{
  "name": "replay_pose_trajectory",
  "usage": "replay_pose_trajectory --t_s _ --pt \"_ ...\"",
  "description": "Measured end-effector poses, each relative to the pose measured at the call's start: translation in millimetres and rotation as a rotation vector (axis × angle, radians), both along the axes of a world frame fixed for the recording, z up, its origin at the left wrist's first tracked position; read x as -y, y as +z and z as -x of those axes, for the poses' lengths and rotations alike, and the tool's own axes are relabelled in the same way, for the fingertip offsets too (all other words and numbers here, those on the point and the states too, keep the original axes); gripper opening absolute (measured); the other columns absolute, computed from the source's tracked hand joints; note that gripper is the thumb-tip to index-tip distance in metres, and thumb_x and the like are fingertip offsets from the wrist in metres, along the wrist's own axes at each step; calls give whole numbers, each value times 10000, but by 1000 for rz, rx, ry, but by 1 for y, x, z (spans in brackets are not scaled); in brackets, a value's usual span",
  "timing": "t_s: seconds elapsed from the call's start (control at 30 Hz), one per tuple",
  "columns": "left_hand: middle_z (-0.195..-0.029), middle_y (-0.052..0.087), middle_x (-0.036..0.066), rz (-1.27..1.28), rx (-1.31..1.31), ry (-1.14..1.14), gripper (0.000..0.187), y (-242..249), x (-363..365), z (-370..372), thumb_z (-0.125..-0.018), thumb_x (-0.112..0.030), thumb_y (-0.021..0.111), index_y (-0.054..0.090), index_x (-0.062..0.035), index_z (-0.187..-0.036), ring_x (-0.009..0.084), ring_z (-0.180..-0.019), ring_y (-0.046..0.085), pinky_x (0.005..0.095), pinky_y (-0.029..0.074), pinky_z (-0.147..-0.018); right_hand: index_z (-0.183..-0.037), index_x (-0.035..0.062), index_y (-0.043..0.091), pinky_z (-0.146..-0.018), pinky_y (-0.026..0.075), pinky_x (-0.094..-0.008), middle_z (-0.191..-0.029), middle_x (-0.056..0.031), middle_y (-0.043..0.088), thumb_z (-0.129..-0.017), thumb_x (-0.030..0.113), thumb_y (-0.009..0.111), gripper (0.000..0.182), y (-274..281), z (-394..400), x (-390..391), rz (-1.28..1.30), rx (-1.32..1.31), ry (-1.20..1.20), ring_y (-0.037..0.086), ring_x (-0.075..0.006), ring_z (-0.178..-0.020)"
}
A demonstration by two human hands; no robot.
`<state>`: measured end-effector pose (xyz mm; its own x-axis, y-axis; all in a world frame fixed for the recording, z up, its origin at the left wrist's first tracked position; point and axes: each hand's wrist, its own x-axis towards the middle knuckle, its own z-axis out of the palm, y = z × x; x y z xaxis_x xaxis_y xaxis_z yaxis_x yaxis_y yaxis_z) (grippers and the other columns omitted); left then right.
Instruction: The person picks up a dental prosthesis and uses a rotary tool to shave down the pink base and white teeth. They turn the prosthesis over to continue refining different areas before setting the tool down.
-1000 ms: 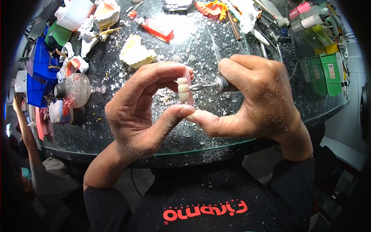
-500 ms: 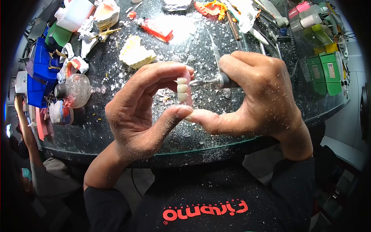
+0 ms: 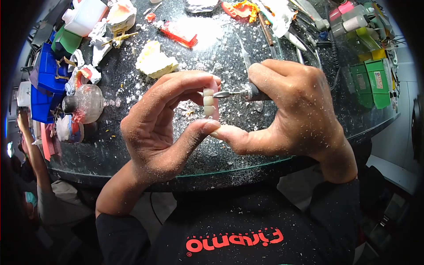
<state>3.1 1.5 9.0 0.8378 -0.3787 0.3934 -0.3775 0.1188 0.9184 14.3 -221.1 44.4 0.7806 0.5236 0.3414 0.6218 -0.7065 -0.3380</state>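
Between the thumb and fingertips of my left hand is a small partial denture, with a row of whitish teeth along a pink base. My right hand grips a rotary handpiece, its fingers wrapped round the dark body. The handpiece's metal bur points left and meets the denture near the teeth, at the pink edge. My right thumb rests against my left thumb tip below the denture. Fine pale dust covers both hands.
White shavings litter the dark tabletop. A yellowish plaster cast, a red packet and a slim metal tool lie beyond my hands. At left stand a glass jar and blue bins; at right, green boxes.
The bur has shifted slightly left, from beside the pink base to the edge by the teeth. The denture has turned a little; both hands stay nearly in place.
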Motion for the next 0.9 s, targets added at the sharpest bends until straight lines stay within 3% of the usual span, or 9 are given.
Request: replay_pose_trajectory --t_s 0.63,0.73,0.9 --pt "-1202 594 220 19 -27 25 473 0 1 2 -815 87 695 526 121 -1256 233 -1101 619 341 512 -932 -632 46 496 -412 395 -315 -562 -44 449 -611 531 855 603 0 1 0 -8 -10 11 459 -165 -447" --pt "-1252 582 226 -55 -54 21 534 0 -3 4 -870 -67 717 473 123 -1305 296 -1170 602 410 450 -1042 -631 47 498 -411 396 -315 -561 -42 445 -615 526 854 596 4 0 0 10 5 11 455 -167 -444" --pt "-1252 582 227 -68 -42 37 521 0 -3 4 -868 -47 709 474 123 -1302 296 -1169 603 409 450 -1044 -628 48 501 -400 385 -320 -555 -41 438 -625 522 851 589 -1 -1 -1 -37 29 10 449 -169 -435"
